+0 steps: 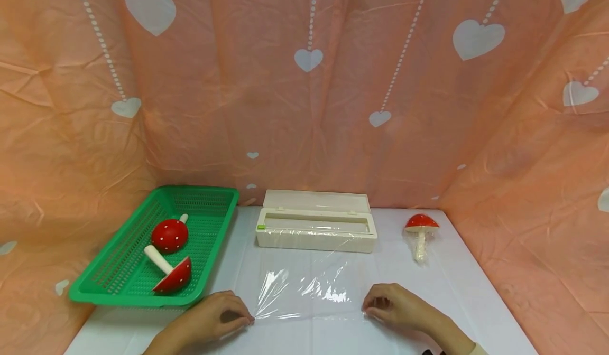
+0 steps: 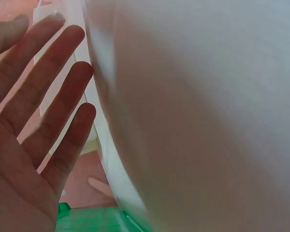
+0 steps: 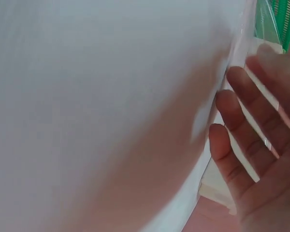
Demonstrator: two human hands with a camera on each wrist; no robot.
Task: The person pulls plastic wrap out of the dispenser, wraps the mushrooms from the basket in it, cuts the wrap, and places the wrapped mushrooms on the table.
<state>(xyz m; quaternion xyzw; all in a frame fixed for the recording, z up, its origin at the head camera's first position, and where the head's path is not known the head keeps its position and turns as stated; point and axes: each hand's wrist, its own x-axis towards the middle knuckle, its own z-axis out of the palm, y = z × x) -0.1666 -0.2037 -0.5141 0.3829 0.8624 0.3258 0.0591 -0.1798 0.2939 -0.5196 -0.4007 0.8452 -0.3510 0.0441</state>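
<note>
A sheet of clear plastic wrap (image 1: 309, 291) stretches from the white wrap dispenser box (image 1: 316, 240) toward me, glossy and wrinkled at its left. My left hand (image 1: 209, 318) pinches its near left corner between thumb and index finger. At the near right corner, my right hand (image 1: 404, 307) pinches the film the same way. The other fingers of the left hand (image 2: 43, 96) are extended in the left wrist view, and those of the right hand (image 3: 251, 130) in the right wrist view. The box lid (image 1: 316, 201) stands raised at the back.
Left of the box sits a green basket (image 1: 219, 239) holding two red-capped toy mushrooms (image 1: 169, 235) with white dots. A third toy mushroom (image 1: 421, 223), its stem covered in clear film, is at the right. A peach curtain (image 1: 304, 133) encloses the white table (image 1: 452, 276).
</note>
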